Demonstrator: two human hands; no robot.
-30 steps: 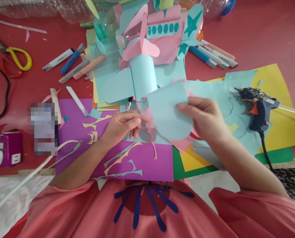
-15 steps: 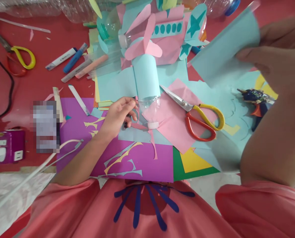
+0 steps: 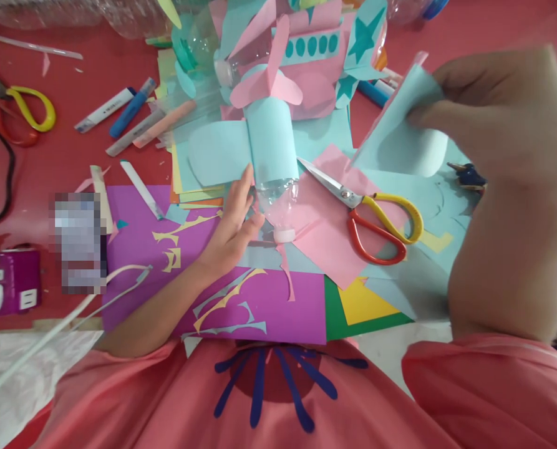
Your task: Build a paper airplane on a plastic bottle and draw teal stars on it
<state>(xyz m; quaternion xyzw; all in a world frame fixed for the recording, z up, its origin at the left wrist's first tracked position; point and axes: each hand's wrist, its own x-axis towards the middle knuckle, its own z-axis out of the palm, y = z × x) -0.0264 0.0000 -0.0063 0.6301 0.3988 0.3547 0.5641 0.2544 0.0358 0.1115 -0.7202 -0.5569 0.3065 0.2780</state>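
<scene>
Paper, light blue and cut to a rounded end, forms a flap (image 3: 217,154) at the left of the model, its straight edge meeting the sleeve there; being thin and flat, it looks likely to bend or crease under any push, so its root seems a safer place to touch than its free end. Next comes the left hand (image 3: 234,227), fingers loosely apart and clamped on nothing that shows, the forefinger's tip at the join of flap and sleeve; whether it presses there I cannot tell. Bottle (image 3: 278,199) and sleeve (image 3: 273,140) lie mid-table, the clear plastic neck and white cap (image 3: 285,236) towards the person, pink petal-shaped blades (image 3: 285,92) standing at the far end. It should be light, springy and apt to roll; the wrapped barrel offers the best hold, while the bare neck may be slippery and the blades would probably fold. Just right of it, scissors (image 3: 347,196) with yellow and red handles rest on a pink sheet (image 3: 325,249). Farther right, a light blue paper piece (image 3: 395,143), curved and showing pink along one edge, hangs above the table, pinched by the right hand (image 3: 479,118); nearly weightless, it probably takes a light grip best.
</scene>
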